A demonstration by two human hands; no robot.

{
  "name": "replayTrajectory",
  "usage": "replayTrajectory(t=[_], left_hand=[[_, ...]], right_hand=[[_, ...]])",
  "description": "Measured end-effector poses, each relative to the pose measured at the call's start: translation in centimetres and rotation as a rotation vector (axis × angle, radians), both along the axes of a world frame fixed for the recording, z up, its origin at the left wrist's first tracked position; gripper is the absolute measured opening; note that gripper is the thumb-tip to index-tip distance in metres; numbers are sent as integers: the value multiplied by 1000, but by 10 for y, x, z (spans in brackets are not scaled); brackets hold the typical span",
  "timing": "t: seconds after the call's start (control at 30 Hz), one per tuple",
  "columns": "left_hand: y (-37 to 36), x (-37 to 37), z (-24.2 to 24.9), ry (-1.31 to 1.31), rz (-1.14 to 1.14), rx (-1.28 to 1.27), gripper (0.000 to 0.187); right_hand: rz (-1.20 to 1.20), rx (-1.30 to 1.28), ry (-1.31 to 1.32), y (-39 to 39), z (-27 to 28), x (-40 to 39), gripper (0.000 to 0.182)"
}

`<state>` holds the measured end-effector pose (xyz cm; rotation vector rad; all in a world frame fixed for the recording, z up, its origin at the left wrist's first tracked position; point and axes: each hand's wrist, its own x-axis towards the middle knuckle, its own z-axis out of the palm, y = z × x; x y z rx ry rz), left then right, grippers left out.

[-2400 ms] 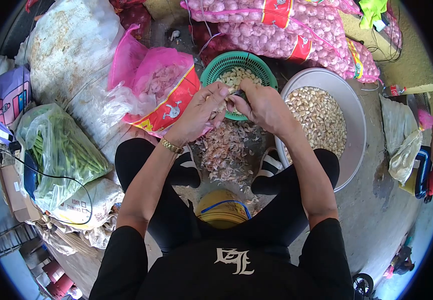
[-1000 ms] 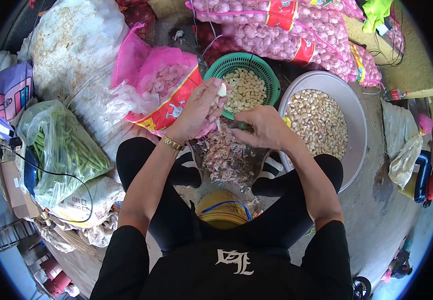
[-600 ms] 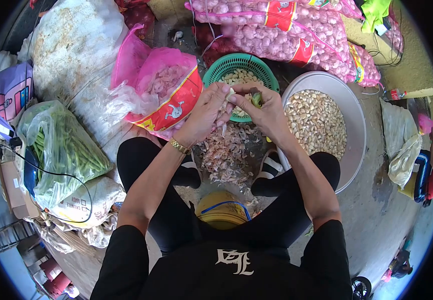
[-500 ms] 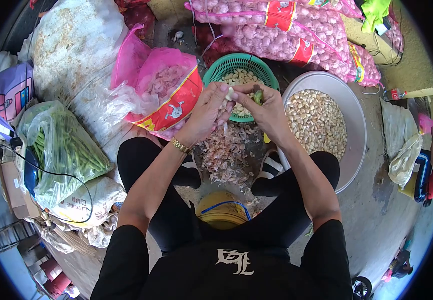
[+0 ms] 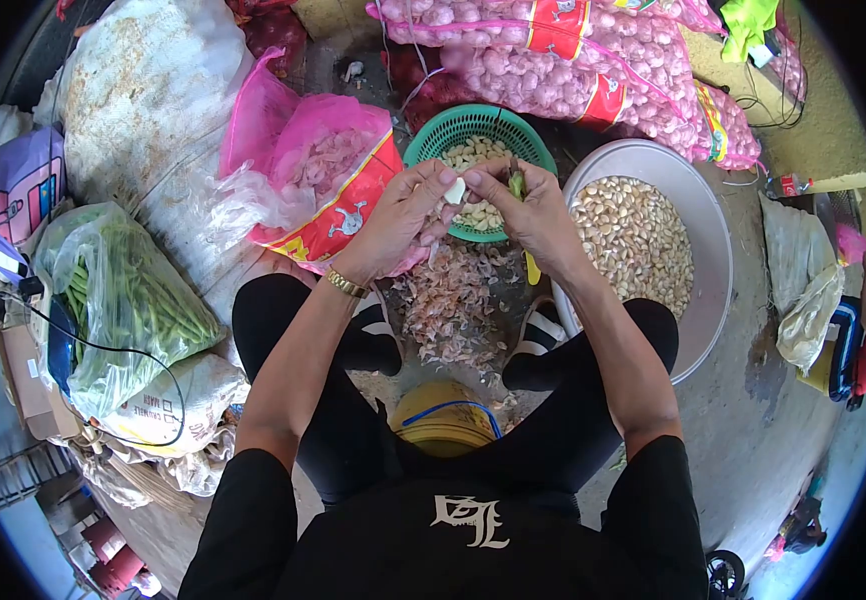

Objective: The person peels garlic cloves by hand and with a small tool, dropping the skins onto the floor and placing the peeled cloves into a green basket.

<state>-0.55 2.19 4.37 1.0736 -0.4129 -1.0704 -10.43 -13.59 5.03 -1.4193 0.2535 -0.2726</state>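
Note:
My left hand (image 5: 415, 215) pinches a pale, partly peeled garlic clove (image 5: 456, 191) between thumb and fingers. My right hand (image 5: 538, 218) is closed, its thumb tip touching the clove from the other side. A greenish-brown piece (image 5: 517, 184) shows at the right fingers, and a yellow end (image 5: 533, 268) sticks out below the palm; together they look like a small knife, mostly hidden by the hand. Beneath both hands stands a green plastic basket (image 5: 431, 130) with peeled cloves (image 5: 475, 153). Loose garlic skins (image 5: 450, 305) lie on the floor between my feet.
A large pale basin (image 5: 715, 262) of unpeeled cloves (image 5: 633, 245) stands at right. Pink net sacks of garlic (image 5: 563, 75) lie at the back. An opened pink sack (image 5: 253, 125) holds skins at left, near a plastic bag of green beans (image 5: 138, 300). A yellow bucket (image 5: 443, 415) sits between my legs.
Both hands have shifted slightly, and the clove now sits a little lower, with more of its white surface showing. The right fingers have turned slightly. Basket and basin have stayed put.

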Motion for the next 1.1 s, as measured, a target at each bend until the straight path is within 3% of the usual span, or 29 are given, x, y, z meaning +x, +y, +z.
replayTrajectory(t=[0.2,0.33,0.43,0.53,0.6,0.83,0.9,1.1], left_hand=[[-4,-2,-5,38,-2,29,29],[-8,-7,-5,17,38,41,27],[-12,-12,-11,-165,55,126,24],[-13,-16,-14,-292,89,45,21],[-13,-16,-13,-337,103,83,21],[-14,-19,-15,-527,105,125,25],[-13,-18,-12,-362,57,63,28],[-14,-17,-10,-171,67,16,31]], right_hand=[[-160,-412,12,6,-1,0,15],[-248,-551,-8,4,7,0,14],[-294,-618,-37,7,2,0,14],[-321,-561,-51,9,-5,1,15],[-269,-397,81,7,-9,1,16],[-170,-31,140,7,-4,-1,17],[-71,196,245,2,-1,-4,20],[-93,292,275,1,1,-4,21]])
